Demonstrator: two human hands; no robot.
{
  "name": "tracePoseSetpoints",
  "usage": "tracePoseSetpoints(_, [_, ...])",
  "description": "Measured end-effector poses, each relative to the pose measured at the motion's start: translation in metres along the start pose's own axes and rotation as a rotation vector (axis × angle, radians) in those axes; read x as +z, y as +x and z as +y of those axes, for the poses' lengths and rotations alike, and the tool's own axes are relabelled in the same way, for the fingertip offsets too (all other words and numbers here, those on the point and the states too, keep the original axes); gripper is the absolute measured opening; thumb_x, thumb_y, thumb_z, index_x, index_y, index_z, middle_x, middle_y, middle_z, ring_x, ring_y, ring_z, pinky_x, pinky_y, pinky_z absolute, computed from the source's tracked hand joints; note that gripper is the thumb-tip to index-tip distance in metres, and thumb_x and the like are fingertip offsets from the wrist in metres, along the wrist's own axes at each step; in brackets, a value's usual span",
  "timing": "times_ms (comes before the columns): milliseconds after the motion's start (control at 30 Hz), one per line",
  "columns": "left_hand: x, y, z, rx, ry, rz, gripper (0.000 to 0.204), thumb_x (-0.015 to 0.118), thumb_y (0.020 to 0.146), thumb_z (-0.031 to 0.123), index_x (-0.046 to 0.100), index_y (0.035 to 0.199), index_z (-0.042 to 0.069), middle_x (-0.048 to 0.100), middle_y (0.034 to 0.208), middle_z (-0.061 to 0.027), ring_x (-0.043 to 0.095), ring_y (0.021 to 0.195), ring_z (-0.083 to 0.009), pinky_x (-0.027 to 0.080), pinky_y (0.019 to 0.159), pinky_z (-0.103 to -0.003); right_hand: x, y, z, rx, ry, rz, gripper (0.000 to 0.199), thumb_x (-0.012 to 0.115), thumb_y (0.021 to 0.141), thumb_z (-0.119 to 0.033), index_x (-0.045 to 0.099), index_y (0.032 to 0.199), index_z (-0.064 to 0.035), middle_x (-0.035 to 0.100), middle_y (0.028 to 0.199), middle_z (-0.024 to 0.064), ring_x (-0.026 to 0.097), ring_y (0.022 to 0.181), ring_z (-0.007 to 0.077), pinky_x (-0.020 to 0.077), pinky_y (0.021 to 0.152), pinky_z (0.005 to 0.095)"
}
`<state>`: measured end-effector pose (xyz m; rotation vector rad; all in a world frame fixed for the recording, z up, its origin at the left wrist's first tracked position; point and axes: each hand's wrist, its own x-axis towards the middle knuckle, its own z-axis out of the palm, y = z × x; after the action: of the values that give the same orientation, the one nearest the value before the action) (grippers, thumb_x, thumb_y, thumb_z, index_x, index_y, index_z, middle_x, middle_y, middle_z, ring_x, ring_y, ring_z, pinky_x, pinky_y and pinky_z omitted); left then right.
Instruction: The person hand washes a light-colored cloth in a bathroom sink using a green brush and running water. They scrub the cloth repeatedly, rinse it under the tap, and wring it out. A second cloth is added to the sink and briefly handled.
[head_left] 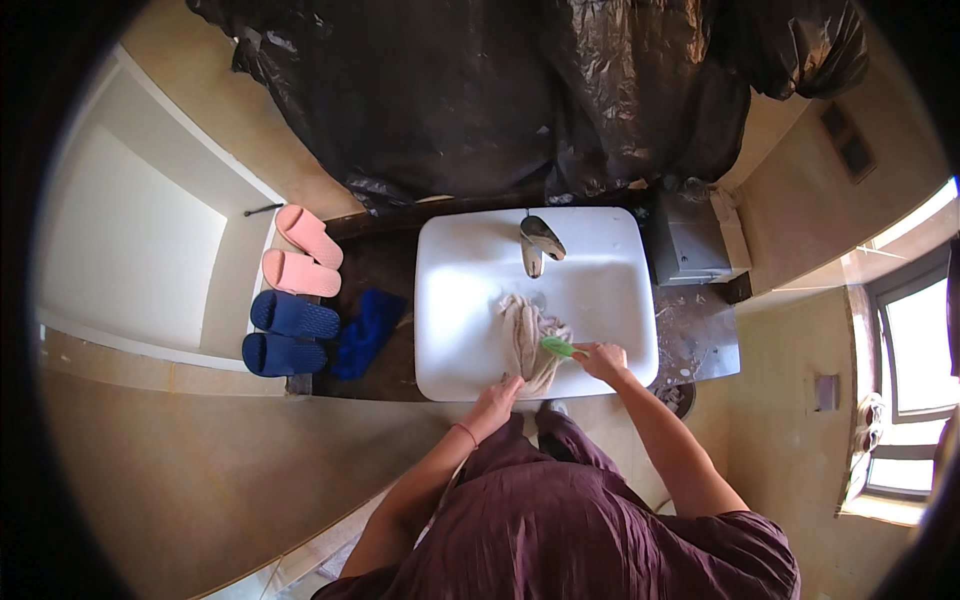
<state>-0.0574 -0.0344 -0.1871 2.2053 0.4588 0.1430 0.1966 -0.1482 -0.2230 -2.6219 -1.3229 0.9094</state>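
A bunched beige cloth (522, 330) lies in the white sink (435, 300), stretching from near the drain to the front rim. At that rim my left hand (497, 399) is closed on the cloth's near end. My right hand (603, 362) is closed around the handle of a green brush (562, 347), whose head rests against the right side of the cloth. The brush's bristles are hidden beneath it. Behind the cloth stands the metal faucet (535, 245); I cannot make out whether water runs.
Left of the sink, a blue cloth (368, 335) lies on the dark counter (385, 262). Pink slippers (305, 272) and navy slippers (292, 335) stand on the ledge beside it. A grey box (692, 240) sits at the right. Black plastic sheeting (440, 110) covers the wall behind.
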Motion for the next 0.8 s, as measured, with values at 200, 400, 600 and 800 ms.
tracePoseSetpoints(200, [-0.01,0.021,-0.01,-0.235,-0.322,0.288,0.02,0.053,0.092,0.014,0.042,0.108,0.007,0.059,0.086,-0.0108,0.06,0.079,-0.0269,0.045,0.062,-0.036,0.006,0.04,0.025,0.085,-0.064,0.221,0.029,0.053,0.087,-0.042,0.066,0.109,-0.0276,0.068,0.095,0.0077,0.064,0.093,0.0261,0.0481,0.078,0.0415])
tracePoseSetpoints(400, [-0.055,0.074,0.015,-0.212,-1.364,0.567,0.017,0.049,0.096,0.018,0.044,0.112,0.015,0.054,0.104,-0.0007,0.054,0.096,-0.0142,0.047,0.084,-0.034,-0.018,0.088,0.013,-0.082,0.288,0.449,0.031,0.051,0.09,-0.042,0.066,0.105,-0.0179,0.068,0.085,0.009,0.065,0.078,0.0283,0.0497,0.071,0.0392])
tracePoseSetpoints(600, [-0.049,0.117,-0.019,-0.311,-1.759,0.538,0.031,0.036,0.1,0.032,0.051,0.114,0.009,0.058,0.113,-0.0079,0.056,0.106,-0.0238,0.046,0.094,-0.042,-0.079,0.12,-0.044,-0.031,1.21,0.137,0.064,0.034,0.091,-0.062,0.061,0.096,-0.0054,0.067,0.08,0.0089,0.064,0.068,0.0174,0.0486,0.065,0.0286])
tracePoseSetpoints(800, [-0.027,0.14,-0.016,-0.347,-1.8,0.535,0.035,0.033,0.098,0.029,0.054,0.114,0.007,0.059,0.118,-0.0124,0.056,0.109,-0.0277,0.045,0.096,-0.047,-0.081,0.138,-0.051,-0.049,1.338,-0.002,0.054,0.045,0.091,-0.056,0.061,0.087,-0.0036,0.063,0.072,0.006,0.059,0.06,0.0163,0.0477,0.056,0.0293])
